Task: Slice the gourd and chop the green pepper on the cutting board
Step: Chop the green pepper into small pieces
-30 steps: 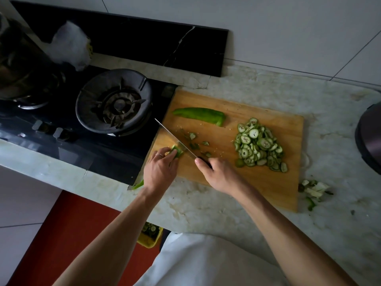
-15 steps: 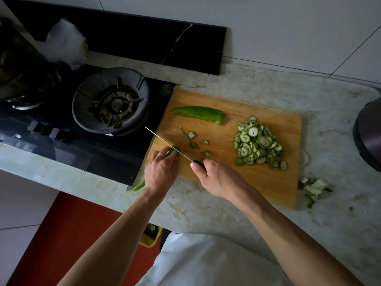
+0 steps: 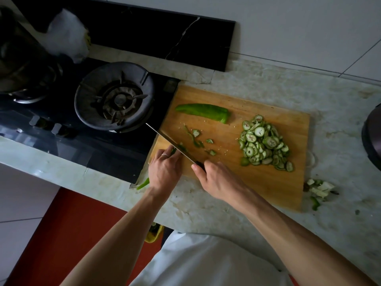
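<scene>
A wooden cutting board (image 3: 268,182) lies on the marble counter. A heap of sliced gourd rounds (image 3: 263,143) sits on its right half. A long green pepper half (image 3: 204,111) rests near its far edge. My left hand (image 3: 165,170) pins a small green pepper piece (image 3: 174,150) at the board's near left corner. My right hand (image 3: 214,178) grips the knife (image 3: 167,138), whose blade lies against that piece and points out over the stove. Several cut pepper bits (image 3: 195,137) are scattered beside the blade.
A black gas stove with a burner (image 3: 114,98) borders the board's left edge. A pot (image 3: 18,58) stands on the far-left burner. Vegetable scraps (image 3: 319,188) lie on the counter right of the board. A dark round appliance (image 3: 372,137) sits at the right edge.
The knife blade has slid left and toward me across the pepper piece, its tip now reaching over the stove edge. My left hand has stayed on the piece.
</scene>
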